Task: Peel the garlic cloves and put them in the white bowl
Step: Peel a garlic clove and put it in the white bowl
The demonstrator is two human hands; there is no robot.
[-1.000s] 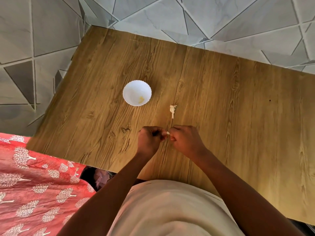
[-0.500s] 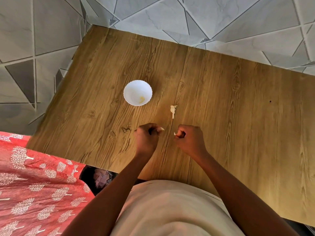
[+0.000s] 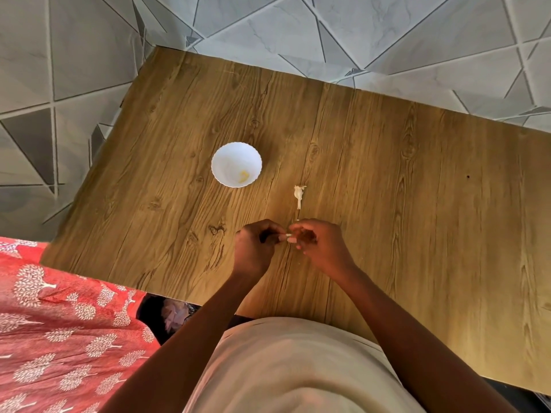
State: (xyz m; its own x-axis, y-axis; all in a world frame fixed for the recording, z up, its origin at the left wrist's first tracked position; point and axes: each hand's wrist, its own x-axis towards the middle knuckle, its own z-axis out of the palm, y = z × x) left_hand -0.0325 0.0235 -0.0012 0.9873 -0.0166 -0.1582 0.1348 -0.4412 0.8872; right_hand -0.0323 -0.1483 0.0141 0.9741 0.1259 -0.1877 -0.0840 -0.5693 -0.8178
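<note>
Your left hand [image 3: 256, 245] and right hand [image 3: 319, 244] both pinch one small garlic clove [image 3: 288, 237] just above the worktop [image 3: 417, 204], near the white bowl [image 3: 219, 171]. It's light, firm, probably slippery; pinch its ends and pull the papery skin.

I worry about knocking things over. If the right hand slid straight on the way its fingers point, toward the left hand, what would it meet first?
The right hand would first meet the small garlic clove pinched between both hands, then at once the left hand. The bowl and garlic skin lie farther up the table, seemingly off that line.
</note>
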